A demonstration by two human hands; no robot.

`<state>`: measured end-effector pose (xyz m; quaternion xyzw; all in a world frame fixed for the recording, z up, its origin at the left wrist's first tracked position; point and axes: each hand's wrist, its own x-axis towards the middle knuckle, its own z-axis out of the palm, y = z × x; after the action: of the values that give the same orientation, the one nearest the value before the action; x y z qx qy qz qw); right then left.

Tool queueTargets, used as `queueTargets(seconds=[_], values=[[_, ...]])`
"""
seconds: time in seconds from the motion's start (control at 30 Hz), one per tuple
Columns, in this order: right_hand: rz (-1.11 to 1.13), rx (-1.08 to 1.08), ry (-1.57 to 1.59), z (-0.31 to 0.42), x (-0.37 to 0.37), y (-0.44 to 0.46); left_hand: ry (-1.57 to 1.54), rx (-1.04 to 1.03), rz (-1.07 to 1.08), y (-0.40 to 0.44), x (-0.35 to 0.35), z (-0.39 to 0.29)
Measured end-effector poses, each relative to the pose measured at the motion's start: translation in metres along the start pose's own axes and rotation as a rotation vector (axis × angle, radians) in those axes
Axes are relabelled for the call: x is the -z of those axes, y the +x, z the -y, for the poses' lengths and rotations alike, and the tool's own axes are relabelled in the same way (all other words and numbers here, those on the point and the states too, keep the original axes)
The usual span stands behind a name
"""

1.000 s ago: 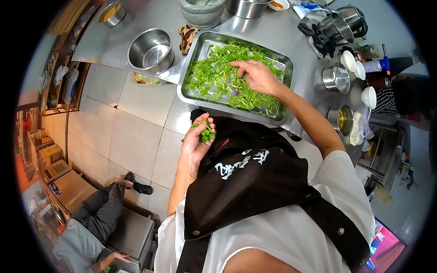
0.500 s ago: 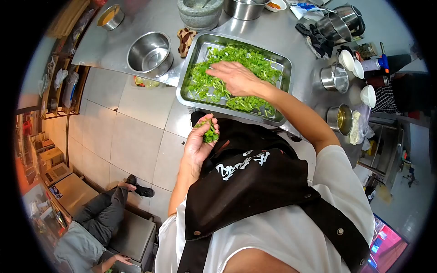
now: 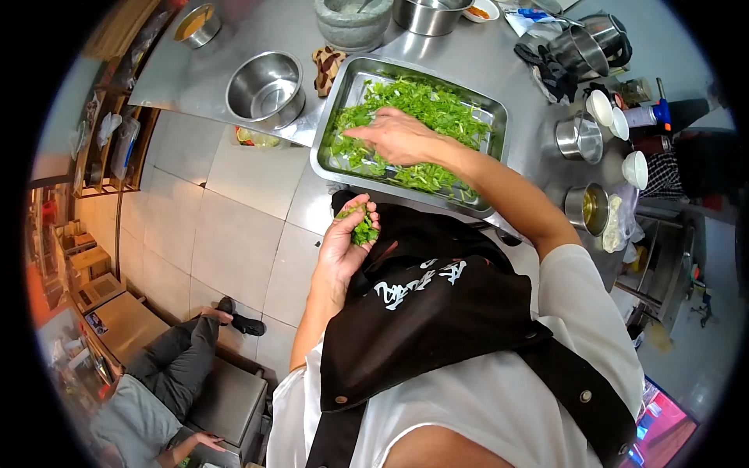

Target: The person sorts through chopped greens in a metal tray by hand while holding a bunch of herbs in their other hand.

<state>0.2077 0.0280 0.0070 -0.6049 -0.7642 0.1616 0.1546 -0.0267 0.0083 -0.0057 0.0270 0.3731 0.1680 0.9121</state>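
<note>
Palm up in front of the black apron [image 3: 437,327], my left hand [image 3: 343,242] is closed around a bunch of chopped green herbs [image 3: 364,230]. Over the left half of a rectangular steel tray [image 3: 316,162], my right hand [image 3: 402,136] is palm down, index finger stretched out to the left. Its fingertips reach down to the greens, and its other fingers are partly hidden under the hand. No held item shows in it. Loose chopped greens [image 3: 452,117] are spread over the tray, with bare metal showing at the left and right ends.
Left of the tray stands a steel bowl [image 3: 265,90] near the table edge, beside a patterned cloth [image 3: 328,66]. Behind are a stone mortar [image 3: 353,23] and a steel pot [image 3: 429,15]. White bowls [image 3: 635,169] and steel pots [image 3: 585,209] line the right. A person [image 3: 148,398] sits at lower left.
My right hand has shifted slightly, its fingers going from spread flat to a pointed index finger. Some greens have moved off the tray's left end. My left hand keeps its bunch.
</note>
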Motion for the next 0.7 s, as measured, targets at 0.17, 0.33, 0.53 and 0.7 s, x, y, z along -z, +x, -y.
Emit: queueTargets(seconds=[0.17, 0.33, 0.53, 0.7], values=[[-0.05, -0.223, 0.024, -0.011, 0.025, -0.018, -0.041, -0.053, 0.006, -0.001, 0.02, -0.004], [-0.156, -0.194, 0.014, -0.018, 0.009, -0.016, -0.048, -0.004, -0.01, -0.004, 0.016, 0.001], [-0.148, -0.136, -0.016, -0.021, -0.004, -0.002, -0.026, -0.005, 0.012, 0.001, 0.006, 0.001], [-0.075, -0.071, 0.001, -0.018, -0.005, 0.0, -0.028, -0.016, 0.008, 0.001, 0.008, -0.003]])
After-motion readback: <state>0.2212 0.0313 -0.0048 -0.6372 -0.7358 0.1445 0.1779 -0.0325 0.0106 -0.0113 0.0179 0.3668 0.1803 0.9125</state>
